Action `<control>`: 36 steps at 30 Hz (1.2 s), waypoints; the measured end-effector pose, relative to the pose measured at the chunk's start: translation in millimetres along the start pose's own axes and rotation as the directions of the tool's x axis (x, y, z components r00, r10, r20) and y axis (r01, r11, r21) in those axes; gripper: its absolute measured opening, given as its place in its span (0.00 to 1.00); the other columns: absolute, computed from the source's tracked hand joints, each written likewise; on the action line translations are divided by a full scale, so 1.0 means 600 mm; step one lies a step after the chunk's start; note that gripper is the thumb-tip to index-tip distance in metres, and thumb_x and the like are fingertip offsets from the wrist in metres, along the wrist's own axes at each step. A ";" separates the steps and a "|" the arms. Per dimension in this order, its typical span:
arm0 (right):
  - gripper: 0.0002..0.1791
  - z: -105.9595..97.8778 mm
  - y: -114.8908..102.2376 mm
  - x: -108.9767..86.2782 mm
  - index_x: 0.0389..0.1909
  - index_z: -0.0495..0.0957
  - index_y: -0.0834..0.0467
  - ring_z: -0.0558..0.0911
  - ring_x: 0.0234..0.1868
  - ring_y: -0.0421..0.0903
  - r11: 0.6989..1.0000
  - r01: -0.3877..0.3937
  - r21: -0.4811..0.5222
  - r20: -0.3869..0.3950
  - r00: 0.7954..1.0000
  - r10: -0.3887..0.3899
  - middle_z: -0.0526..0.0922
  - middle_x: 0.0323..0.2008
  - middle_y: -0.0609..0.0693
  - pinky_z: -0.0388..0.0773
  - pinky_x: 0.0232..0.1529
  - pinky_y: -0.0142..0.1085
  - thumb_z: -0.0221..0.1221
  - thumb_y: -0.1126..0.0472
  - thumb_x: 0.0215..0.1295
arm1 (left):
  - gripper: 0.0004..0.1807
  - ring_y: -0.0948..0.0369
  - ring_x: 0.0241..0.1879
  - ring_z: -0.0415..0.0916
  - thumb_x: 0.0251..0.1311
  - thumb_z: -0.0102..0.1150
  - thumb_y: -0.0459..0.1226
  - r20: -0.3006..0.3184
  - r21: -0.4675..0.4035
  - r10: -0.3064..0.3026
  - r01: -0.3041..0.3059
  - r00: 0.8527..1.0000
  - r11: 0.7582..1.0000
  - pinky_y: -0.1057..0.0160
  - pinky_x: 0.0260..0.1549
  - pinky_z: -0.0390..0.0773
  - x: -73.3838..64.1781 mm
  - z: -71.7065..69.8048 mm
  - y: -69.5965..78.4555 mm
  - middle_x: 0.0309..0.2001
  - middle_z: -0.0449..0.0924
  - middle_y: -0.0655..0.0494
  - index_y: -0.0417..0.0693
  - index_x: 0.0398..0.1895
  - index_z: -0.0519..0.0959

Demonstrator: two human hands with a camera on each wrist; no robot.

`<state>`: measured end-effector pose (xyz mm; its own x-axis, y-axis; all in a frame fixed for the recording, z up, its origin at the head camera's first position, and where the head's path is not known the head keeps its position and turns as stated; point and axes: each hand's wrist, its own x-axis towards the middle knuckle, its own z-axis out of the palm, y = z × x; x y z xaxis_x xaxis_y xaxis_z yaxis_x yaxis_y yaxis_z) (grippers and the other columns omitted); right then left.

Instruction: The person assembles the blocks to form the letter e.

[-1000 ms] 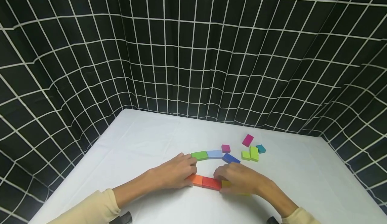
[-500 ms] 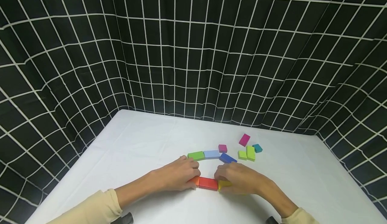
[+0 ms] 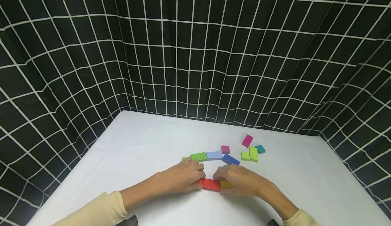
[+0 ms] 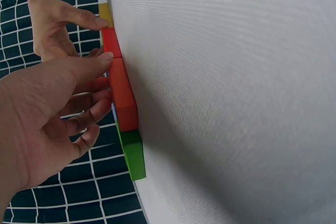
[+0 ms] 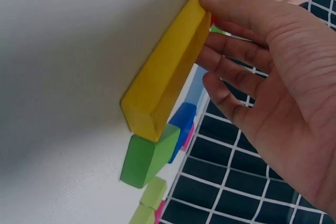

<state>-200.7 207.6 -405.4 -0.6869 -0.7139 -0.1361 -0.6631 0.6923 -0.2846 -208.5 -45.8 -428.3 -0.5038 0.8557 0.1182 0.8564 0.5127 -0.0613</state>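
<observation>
A row of blocks lies on the white table, with a red block (image 3: 211,185) at its middle. My left hand (image 3: 183,175) grips an orange block (image 4: 124,98), thumb at its joint with the red one. Mostly hidden by that hand in the head view, a green block (image 4: 133,153) sits past the orange block's other end. My right hand (image 3: 242,180) pinches the yellow block (image 5: 165,66) near its end against the red block. A green block (image 5: 147,156) is at the yellow block's far end.
Behind the hands runs a second line of blocks: green (image 3: 198,156), light blue (image 3: 214,155) and dark blue (image 3: 230,159). Pink (image 3: 225,149), magenta (image 3: 247,140), lime (image 3: 253,154) and teal (image 3: 260,149) blocks lie toward the back right. A black gridded curtain (image 3: 195,56) surrounds the table.
My left hand has slid right along the orange block toward the red one, uncovering a bit of green block behind its knuckles. The right hand stays at the yellow block. The view has shifted slightly.
</observation>
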 end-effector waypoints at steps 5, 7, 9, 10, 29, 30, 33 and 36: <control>0.17 0.005 -0.003 0.005 0.51 0.87 0.48 0.83 0.43 0.31 1.000 0.011 0.000 -0.020 1.000 -0.011 0.88 0.43 0.36 0.85 0.51 0.32 0.73 0.58 0.61 | 0.11 0.68 0.39 0.70 0.65 0.70 0.51 -0.002 0.014 -0.002 0.002 1.000 1.000 0.73 0.41 0.66 0.001 0.002 0.002 0.38 0.81 0.67 0.59 0.45 0.87; 0.17 0.007 -0.005 0.006 0.51 0.86 0.48 0.81 0.42 0.30 1.000 -0.008 0.001 -0.020 1.000 0.008 0.88 0.42 0.36 0.85 0.51 0.32 0.73 0.59 0.60 | 0.11 0.68 0.38 0.70 0.65 0.70 0.50 -0.006 0.024 0.003 -0.003 1.000 1.000 0.73 0.40 0.65 0.001 0.003 0.002 0.38 0.81 0.67 0.59 0.45 0.87; 0.18 0.010 -0.008 0.008 0.52 0.86 0.48 0.80 0.41 0.30 1.000 -0.022 -0.005 -0.019 1.000 0.022 0.87 0.42 0.35 0.84 0.50 0.31 0.72 0.59 0.59 | 0.11 0.67 0.38 0.70 0.65 0.70 0.50 -0.011 0.031 0.006 -0.006 1.000 0.999 0.72 0.39 0.65 0.001 0.003 0.003 0.37 0.80 0.66 0.58 0.45 0.87; 0.19 0.011 -0.009 0.009 0.52 0.85 0.48 0.79 0.41 0.30 1.000 -0.027 -0.014 -0.021 0.999 0.026 0.87 0.42 0.35 0.84 0.50 0.31 0.73 0.59 0.59 | 0.11 0.67 0.38 0.70 0.65 0.70 0.50 -0.011 0.031 0.005 -0.005 1.000 1.000 0.72 0.39 0.65 0.002 0.003 0.003 0.37 0.80 0.66 0.58 0.45 0.87; 0.23 0.017 -0.031 0.015 0.55 0.81 0.47 0.78 0.44 0.34 0.995 -0.046 -0.093 -0.035 0.998 0.043 0.85 0.44 0.38 0.83 0.53 0.37 0.74 0.57 0.58 | 0.13 0.68 0.34 0.64 0.65 0.70 0.51 0.010 -0.010 -0.026 0.027 1.000 1.000 0.71 0.40 0.67 0.009 0.001 0.008 0.32 0.76 0.67 0.56 0.45 0.86; 0.23 0.016 -0.030 0.014 0.56 0.81 0.47 0.78 0.44 0.34 0.995 -0.044 -0.089 -0.031 0.999 0.042 0.85 0.44 0.37 0.83 0.53 0.37 0.74 0.56 0.59 | 0.13 0.68 0.34 0.65 0.65 0.70 0.51 0.008 -0.009 -0.025 0.025 1.000 1.000 0.71 0.40 0.67 0.009 0.001 0.008 0.32 0.76 0.67 0.56 0.45 0.86; 0.24 0.010 -0.026 0.010 0.57 0.81 0.47 0.78 0.45 0.34 0.998 -0.050 -0.045 -0.012 0.999 0.049 0.84 0.45 0.37 0.84 0.53 0.36 0.73 0.53 0.60 | 0.14 0.68 0.35 0.66 0.65 0.70 0.51 0.003 -0.008 -0.015 0.015 1.000 1.000 0.72 0.40 0.68 0.008 0.000 0.006 0.33 0.78 0.67 0.56 0.46 0.87; 0.25 -0.001 -0.017 0.002 0.60 0.80 0.47 0.78 0.46 0.35 0.998 -0.071 -0.001 -0.019 0.997 0.071 0.83 0.47 0.37 0.84 0.51 0.36 0.72 0.49 0.62 | 0.14 0.67 0.37 0.69 0.66 0.69 0.51 -0.003 -0.012 -0.005 0.005 1.000 1.000 0.72 0.40 0.69 0.005 0.001 0.002 0.36 0.81 0.66 0.56 0.48 0.87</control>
<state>-195.1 200.0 -402.0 -0.7376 -0.6611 -0.1375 -0.6134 0.7411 -0.2729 -209.0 -43.0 -428.4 -0.5078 0.8528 0.1216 0.8551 0.5161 -0.0485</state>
